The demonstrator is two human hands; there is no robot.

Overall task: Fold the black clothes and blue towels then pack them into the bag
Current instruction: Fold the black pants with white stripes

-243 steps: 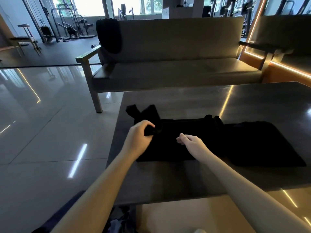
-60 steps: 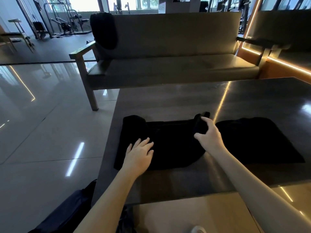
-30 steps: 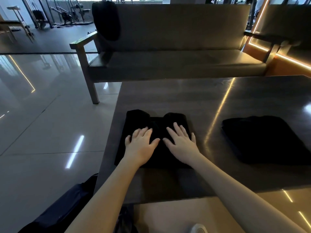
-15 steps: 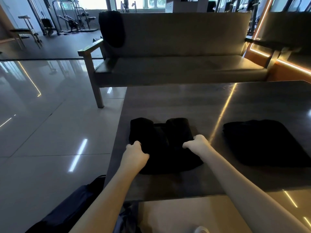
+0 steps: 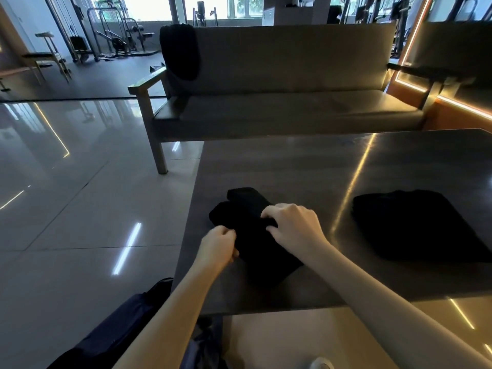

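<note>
A black garment (image 5: 253, 235), folded into a narrow bundle, lies near the left front of the dark table (image 5: 306, 169). My left hand (image 5: 218, 247) pinches its near left edge with curled fingers. My right hand (image 5: 292, 225) grips the bundle's middle from the right, fingers curled over the fabric. A second black garment (image 5: 415, 227), folded flat, lies to the right on the table, apart from both hands. A dark blue bag (image 5: 111, 323) sits on the floor below the table's left front corner, partly hidden by my left arm.
A long bench sofa (image 5: 279, 107) stands behind the table, with a black cloth (image 5: 181, 51) draped over its left backrest. Glossy tiled floor (image 5: 66, 209) spreads to the left. Gym machines (image 5: 114, 41) stand far back. A lighter surface (image 5: 292, 339) lies below the table's front edge.
The garment's near part has been folded over, leaving a narrower, slanted bundle. Both hands moved from its near edge onto it, the right hand further up.
</note>
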